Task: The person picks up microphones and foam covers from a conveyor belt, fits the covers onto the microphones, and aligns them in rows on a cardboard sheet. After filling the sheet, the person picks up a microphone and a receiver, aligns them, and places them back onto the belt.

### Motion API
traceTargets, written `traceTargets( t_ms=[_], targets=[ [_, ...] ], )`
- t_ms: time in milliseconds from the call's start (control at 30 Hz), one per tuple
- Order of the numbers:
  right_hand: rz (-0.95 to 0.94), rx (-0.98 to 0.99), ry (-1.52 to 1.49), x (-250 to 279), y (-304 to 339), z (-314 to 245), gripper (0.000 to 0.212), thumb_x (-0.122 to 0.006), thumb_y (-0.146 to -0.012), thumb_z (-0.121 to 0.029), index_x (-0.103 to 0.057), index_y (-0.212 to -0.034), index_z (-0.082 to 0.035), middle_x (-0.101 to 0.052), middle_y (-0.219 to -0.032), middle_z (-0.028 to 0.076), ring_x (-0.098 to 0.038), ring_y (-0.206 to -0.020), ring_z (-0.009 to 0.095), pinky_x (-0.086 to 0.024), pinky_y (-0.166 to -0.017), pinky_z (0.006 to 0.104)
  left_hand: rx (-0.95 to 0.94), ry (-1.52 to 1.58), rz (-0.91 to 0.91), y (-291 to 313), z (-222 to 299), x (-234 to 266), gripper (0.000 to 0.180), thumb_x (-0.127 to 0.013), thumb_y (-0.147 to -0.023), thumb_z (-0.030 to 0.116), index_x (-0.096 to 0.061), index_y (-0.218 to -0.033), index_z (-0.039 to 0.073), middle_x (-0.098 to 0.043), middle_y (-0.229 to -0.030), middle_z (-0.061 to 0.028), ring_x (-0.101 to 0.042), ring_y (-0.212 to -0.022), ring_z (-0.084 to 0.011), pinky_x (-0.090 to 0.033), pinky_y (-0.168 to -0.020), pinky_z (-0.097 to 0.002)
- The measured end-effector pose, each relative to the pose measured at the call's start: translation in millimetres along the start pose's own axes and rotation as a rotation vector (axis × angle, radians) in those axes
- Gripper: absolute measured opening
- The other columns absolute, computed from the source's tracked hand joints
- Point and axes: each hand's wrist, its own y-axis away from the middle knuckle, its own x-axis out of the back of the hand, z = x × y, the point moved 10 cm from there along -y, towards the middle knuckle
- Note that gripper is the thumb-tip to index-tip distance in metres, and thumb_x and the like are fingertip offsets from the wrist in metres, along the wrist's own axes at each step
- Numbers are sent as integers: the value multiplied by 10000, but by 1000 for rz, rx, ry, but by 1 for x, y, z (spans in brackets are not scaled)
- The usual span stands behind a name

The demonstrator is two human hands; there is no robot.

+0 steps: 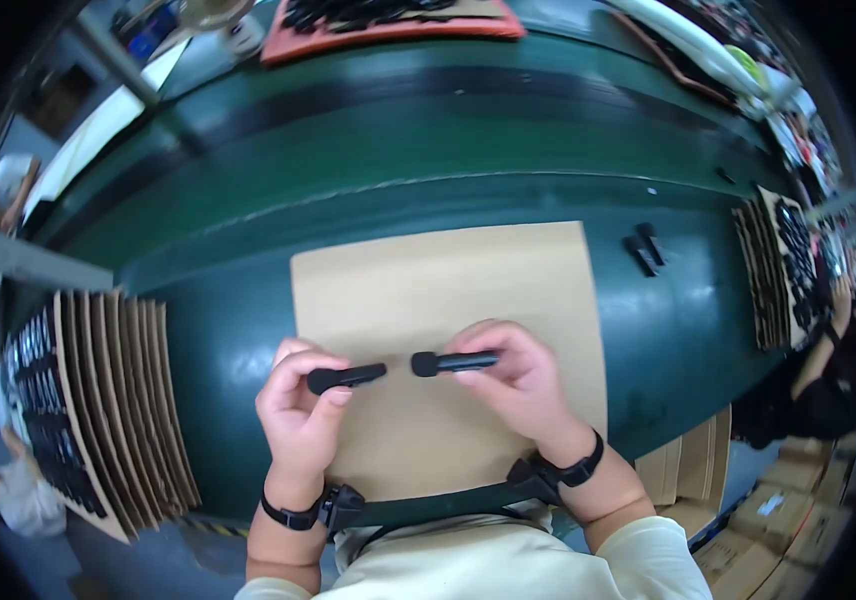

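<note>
My left hand point(298, 410) grips a short black plastic piece point(348, 377) that points right, its tip free. In my right hand point(513, 375) is a similar black plastic piece point(453, 362) with a rounded end facing left. The two pieces are held end to end over a brown cardboard sheet point(428, 280), with a small gap between their tips. Both wrists wear black straps with small black devices on them.
The cardboard lies on a dark green bench point(398, 150). Stacked cardboard sheets loaded with black parts point(98, 400) stand at the left, more point(783, 270) at the right. Two loose black pieces point(645, 248) lie right of the sheet. An orange tray point(388, 25) sits at the far edge.
</note>
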Motion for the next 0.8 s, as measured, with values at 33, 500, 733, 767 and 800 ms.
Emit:
traceTargets(
  t_ms=[33,500,733,767,800],
  targets=[
    [0,142,111,-1,0,-16,281,-657,-831,98,-561,-1076,-1,-622,-1046,141,-630,-924,195,-536,-799,305,20,-21,28,-1,-1,-1,202,-641,-926,155,-593,-998,-28,-584,-939,-81,-574,-879,-164,-469,-831,-276],
    [-138,172,350,-18,9,-25,318,-734,-802,30,-578,-1079,8,-622,-986,141,-606,-872,200,-495,-768,293,187,86,-266,10,0,-48,303,-726,-828,40,-611,-1098,-34,-643,-943,-101,-582,-785,-125,-460,-667,-242],
    [-138,124,388,-17,8,-20,314,-755,-811,-30,-609,-1085,19,-629,-971,127,-602,-873,193,-480,-773,298,94,110,-168,7,2,-39,286,-750,-789,4,-650,-1055,-29,-651,-928,-95,-570,-749,-117,-450,-651,-226],
    [-139,152,416,-18,7,-23,301,-755,-812,-30,-614,-1073,18,-630,-969,126,-604,-867,194,-479,-764,296,104,129,-162,7,2,-39,293,-756,-783,7,-654,-1055,-27,-655,-925,-95,-570,-739,-117,-450,-644,-225],
    [-140,179,444,-19,8,-26,288,-755,-812,-31,-619,-1061,18,-632,-968,124,-605,-860,194,-477,-756,294,107,128,-164,6,2,-38,293,-756,-783,7,-654,-1055,-27,-655,-925,-95,-570,-739,-117,-450,-644,-225]
  ],
)
